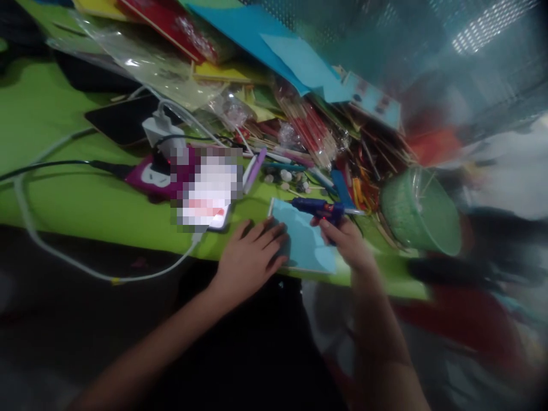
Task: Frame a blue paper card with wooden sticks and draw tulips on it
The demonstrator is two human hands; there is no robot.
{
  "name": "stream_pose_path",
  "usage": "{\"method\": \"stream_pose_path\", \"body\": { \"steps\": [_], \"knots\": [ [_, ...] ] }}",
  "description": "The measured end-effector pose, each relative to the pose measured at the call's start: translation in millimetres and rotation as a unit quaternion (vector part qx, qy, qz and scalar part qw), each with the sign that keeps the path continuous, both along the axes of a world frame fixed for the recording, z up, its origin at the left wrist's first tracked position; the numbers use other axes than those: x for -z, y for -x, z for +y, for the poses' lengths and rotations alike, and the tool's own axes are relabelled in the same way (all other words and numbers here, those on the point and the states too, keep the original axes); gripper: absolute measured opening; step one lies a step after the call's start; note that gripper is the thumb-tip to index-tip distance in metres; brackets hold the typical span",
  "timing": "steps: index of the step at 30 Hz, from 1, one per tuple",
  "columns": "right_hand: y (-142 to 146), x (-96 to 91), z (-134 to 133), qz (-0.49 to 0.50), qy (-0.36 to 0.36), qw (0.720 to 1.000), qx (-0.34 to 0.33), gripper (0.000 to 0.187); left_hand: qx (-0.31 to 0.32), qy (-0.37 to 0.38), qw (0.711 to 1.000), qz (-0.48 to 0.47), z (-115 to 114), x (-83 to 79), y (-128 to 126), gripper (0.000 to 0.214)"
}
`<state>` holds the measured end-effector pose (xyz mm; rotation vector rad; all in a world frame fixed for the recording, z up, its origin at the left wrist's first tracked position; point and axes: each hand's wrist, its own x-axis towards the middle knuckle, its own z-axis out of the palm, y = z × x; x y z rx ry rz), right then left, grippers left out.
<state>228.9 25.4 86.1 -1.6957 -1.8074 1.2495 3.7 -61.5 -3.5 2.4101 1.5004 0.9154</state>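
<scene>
The hands are apart: the left hand (252,257) is spread at the left side of the blue card (306,245), probably to steady it, while the right hand (349,242) is wrapped around the handle of the glue gun (309,205), likely keeping its hot tip off the fingers. The card lies along the table's (107,214) near edge, flat, pale-rimmed and shadowed. The gun is dark blue.

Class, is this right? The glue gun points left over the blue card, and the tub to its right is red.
Not quite: the head view shows the tub is green. The glue gun does point left over the card.
</scene>
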Motion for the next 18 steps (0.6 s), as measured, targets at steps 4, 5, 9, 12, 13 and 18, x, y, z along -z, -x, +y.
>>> {"method": "stream_pose_path", "body": {
  "steps": [4,5,9,12,13,18],
  "knots": [
    [7.7,4.5,5.0,-0.023,-0.014,1.0,-0.015,0.051,0.001,0.002,1.0,0.001,-0.1,-0.6,0.0,0.031],
    [8.7,5.3,5.8,-0.026,-0.016,0.999,-0.016,0.05,0.0,0.001,1.0,0.002,0.0,-0.3,-0.1,0.031],
    [10.6,6.5,6.8,-0.044,-0.015,0.999,-0.026,0.049,-0.002,-0.006,1.0,-0.001,0.0,0.4,-0.2,0.03],
    [11.8,6.9,7.1,-0.051,-0.018,0.998,-0.028,0.048,-0.004,0.007,1.0,0.004,-0.7,-1.4,-0.1,0.03],
    [12.3,7.1,7.3,-0.054,-0.021,0.998,-0.026,0.048,-0.004,0.012,1.0,0.005,-0.9,-2.1,0.0,0.031],
    [14.2,8.9,9.9,-0.071,-0.028,0.997,-0.027,0.048,-0.002,0.018,1.0,-0.01,-0.8,-1.9,-0.2,0.032]
  ]
}}
